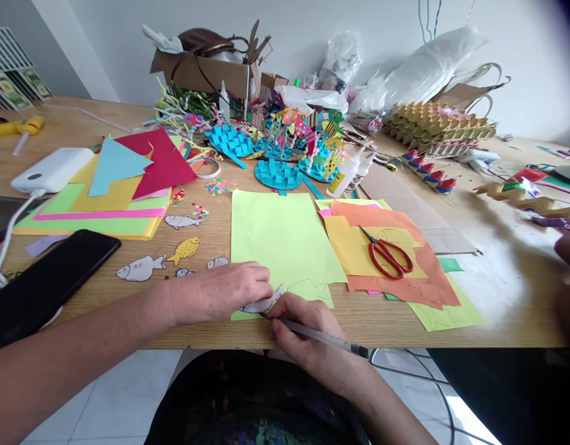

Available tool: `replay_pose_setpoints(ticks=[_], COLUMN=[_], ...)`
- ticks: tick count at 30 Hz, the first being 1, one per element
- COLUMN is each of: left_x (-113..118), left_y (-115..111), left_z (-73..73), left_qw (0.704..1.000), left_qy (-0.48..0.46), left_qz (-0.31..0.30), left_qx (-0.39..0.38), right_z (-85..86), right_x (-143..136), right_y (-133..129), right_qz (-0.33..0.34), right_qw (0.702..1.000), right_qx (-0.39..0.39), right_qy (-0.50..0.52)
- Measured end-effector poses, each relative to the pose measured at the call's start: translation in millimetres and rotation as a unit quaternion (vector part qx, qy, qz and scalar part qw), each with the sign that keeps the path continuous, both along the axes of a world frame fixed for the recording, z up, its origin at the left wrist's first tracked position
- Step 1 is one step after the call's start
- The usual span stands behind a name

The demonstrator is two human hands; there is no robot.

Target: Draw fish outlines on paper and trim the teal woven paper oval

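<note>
A light green sheet [280, 235] lies at the table's front edge, with a fish outline drawn near its lower right corner. On its lower left part is a white fish cutout [259, 305], partly covered by my hands. My left hand [245, 284] presses on the cutout with its fingers curled together. My right hand [303, 324] grips a pen [322, 335], whose tip touches the sheet at the cutout's lower edge. Left of the sheet lie a yellow fish cutout [184, 250], a larger white fish cutout [141, 268] and several other fish.
Red-handled scissors [390, 256] rest on orange and yellow paper at the right. A black phone [48, 284] and a paper stack [99, 225] lie left. Behind are glue bottles [344, 176], blue paper pieces [278, 174] and egg trays [442, 127]. Another person's hand [569, 250] shows far right.
</note>
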State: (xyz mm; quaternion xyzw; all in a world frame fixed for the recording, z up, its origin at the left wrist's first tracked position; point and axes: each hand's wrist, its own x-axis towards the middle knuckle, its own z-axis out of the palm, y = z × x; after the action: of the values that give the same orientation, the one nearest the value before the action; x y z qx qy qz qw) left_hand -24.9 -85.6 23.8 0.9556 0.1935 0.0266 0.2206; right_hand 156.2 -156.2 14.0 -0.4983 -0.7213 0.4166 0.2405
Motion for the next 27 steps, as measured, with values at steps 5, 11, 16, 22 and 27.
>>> replay_pose_setpoints(ticks=[5, 11, 16, 22, 27], left_x=[1.8, 2.2, 1.6, 3.4, 4.5], left_y=[-2.5, -4.0, -5.7, -8.0, -10.6], left_z=[1.0, 2.5, -3.3, 0.3, 4.2], left_qw=[0.995, 0.992, 0.993, 0.991, 0.990], left_qy=[0.038, 0.031, 0.010, 0.029, 0.026], left_qz=[0.027, 0.052, 0.055, 0.068, 0.079], left_qx=[-0.083, -0.107, -0.101, -0.111, -0.111], right_z=[2.0, 1.3, -2.6, -2.6, 0.4], right_x=[2.4, 3.2, 0.0, -1.5, 0.0], right_y=[-0.9, -0.9, -0.4, -0.3, 0.1], right_qz=[0.006, 0.007, 0.021, 0.021, 0.010], right_qw=[1.000, 1.000, 1.000, 1.000, 1.000], right_qx=[-0.001, -0.010, 0.004, 0.003, -0.002], right_qy=[0.018, 0.028, 0.021, 0.018, 0.011])
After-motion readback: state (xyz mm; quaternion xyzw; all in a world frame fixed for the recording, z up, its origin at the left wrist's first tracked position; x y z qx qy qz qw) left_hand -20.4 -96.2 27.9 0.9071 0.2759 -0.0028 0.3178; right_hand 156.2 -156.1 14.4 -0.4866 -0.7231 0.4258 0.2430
